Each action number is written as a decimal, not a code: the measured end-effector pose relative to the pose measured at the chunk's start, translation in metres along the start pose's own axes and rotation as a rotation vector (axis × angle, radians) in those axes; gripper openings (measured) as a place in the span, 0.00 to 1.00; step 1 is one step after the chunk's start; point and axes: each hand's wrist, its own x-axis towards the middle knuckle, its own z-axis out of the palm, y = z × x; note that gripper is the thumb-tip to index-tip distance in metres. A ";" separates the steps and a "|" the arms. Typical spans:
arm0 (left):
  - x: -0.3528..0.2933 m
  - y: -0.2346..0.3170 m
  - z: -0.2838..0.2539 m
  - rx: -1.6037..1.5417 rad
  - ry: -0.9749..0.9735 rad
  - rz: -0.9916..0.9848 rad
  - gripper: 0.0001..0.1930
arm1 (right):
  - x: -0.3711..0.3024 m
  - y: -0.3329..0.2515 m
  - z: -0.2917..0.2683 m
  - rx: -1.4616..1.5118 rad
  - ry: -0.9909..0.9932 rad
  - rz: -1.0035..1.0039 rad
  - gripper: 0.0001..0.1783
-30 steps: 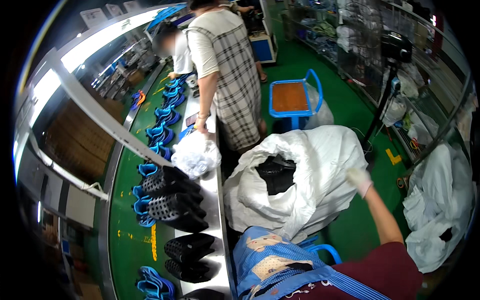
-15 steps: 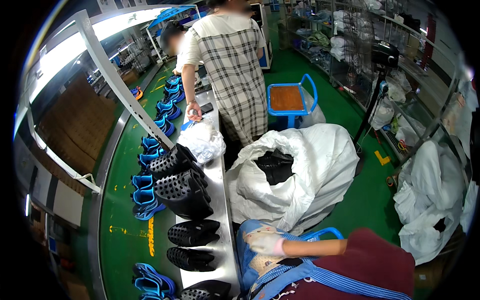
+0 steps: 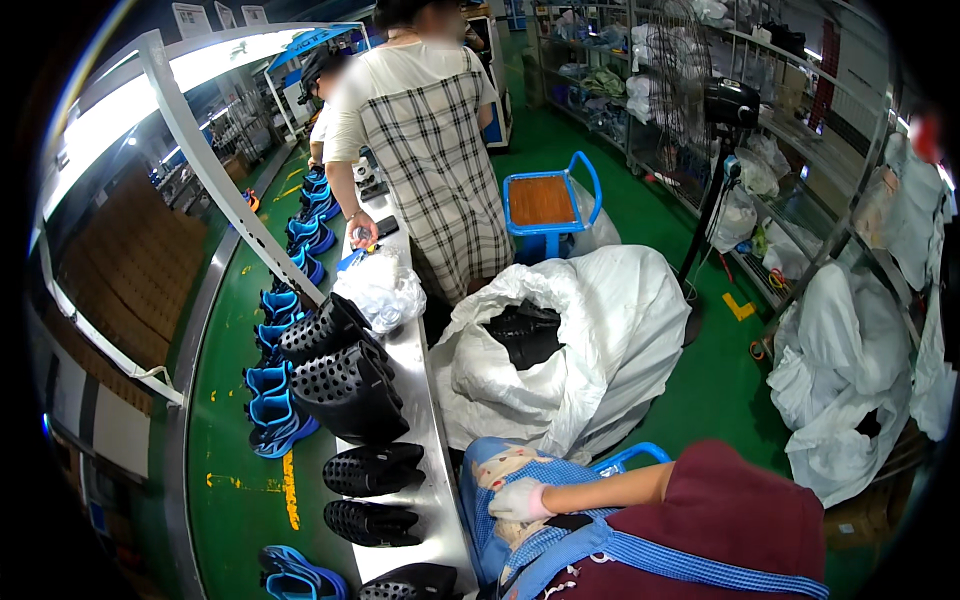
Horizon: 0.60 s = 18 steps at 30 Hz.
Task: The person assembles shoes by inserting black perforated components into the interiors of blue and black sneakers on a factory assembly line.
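My right hand (image 3: 518, 501), in a white glove, lies on my lap over the blue checked apron (image 3: 482, 530). Nothing shows in it, and the fingers look laid over the cloth. My left hand is out of view. Nearest to the lap is a metal bench (image 3: 432, 470), carrying black clogs with round holes. One black clog (image 3: 372, 469) lies on its side, another (image 3: 370, 523) lies nearer to me, and a stacked group (image 3: 348, 392) stands farther along. Past the bench, blue and black shoes (image 3: 282, 412) stand in a row on the green belt (image 3: 235, 400).
A large white sack (image 3: 625, 330) with black items (image 3: 525, 335) inside stands right of the bench. A co-worker in a checked dress (image 3: 430, 150) stands beyond, one hand (image 3: 362, 230) near a white bundle (image 3: 380, 290). Farther off are a blue trolley (image 3: 545, 203), a fan (image 3: 735, 105) and shelves.
My view has turned slightly, so the bench, sack and co-worker sit farther left. My right hand has shifted a little on my lap. The clogs stay in place on the bench.
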 end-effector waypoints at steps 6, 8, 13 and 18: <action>0.000 -0.004 -0.005 0.012 0.014 -0.022 0.21 | 0.002 -0.001 0.008 0.010 -0.007 0.016 0.15; 0.003 -0.005 -0.006 -0.004 0.015 -0.024 0.21 | 0.002 -0.001 0.005 0.012 -0.007 0.017 0.14; 0.008 -0.003 -0.014 0.013 0.015 -0.038 0.23 | 0.003 0.002 0.007 0.047 0.049 -0.005 0.14; 0.011 -0.012 -0.019 0.002 0.002 -0.057 0.24 | 0.002 -0.001 0.006 0.045 0.064 -0.006 0.14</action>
